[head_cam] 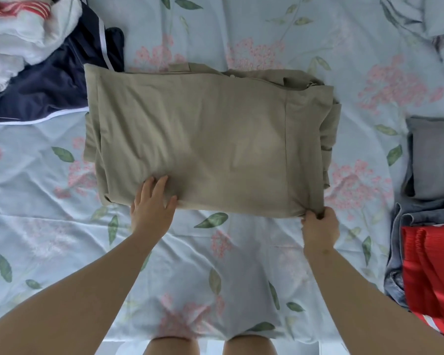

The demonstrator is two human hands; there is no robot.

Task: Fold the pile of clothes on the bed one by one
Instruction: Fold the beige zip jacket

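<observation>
- A folded khaki garment lies flat mid-bed on the floral sheet.
- Left hand presses its near edge, fingers spread; right hand pinches the near right corner.
- Unfolded navy garment and white clothes lie far left; folded grey piece and red one sit right.

The shirt was khaki, the sheet pale blue with pink flowers and green leaves.
</observation>
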